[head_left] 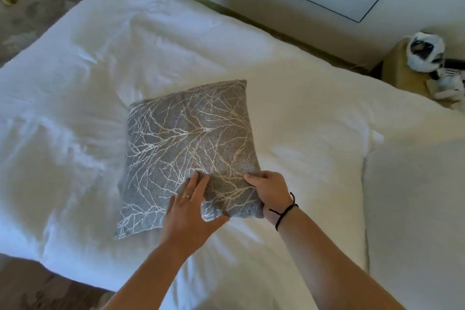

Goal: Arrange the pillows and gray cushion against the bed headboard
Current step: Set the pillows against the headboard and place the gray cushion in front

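The gray cushion (191,148) lies flat on the white bed (88,88), with both hands on its near edge. The left hand (188,206) rests on top with its fingers straight and spread, thumb hooked round the cushion's edge, pressing the fabric down rather than clutching it. The right hand (269,191) clamps the corner just right of the left, fingers curled under and thumb on top, which looks like the real hold for lifting. Judging from this, the pressing hand steadies the soft cover while the other gathers enough of it to carry.

Beyond the grip, away from the person, the cushion stretches out over rumpled bedding. Right of the grip a white pillow (415,221) sits at the frame's edge, its place against a headboard unclear since no headboard can be made out. Far right past that, a small stand (402,68) holds a black-and-white bundle (425,51). The arranging seems barely begun: the cushion is still mid-bed
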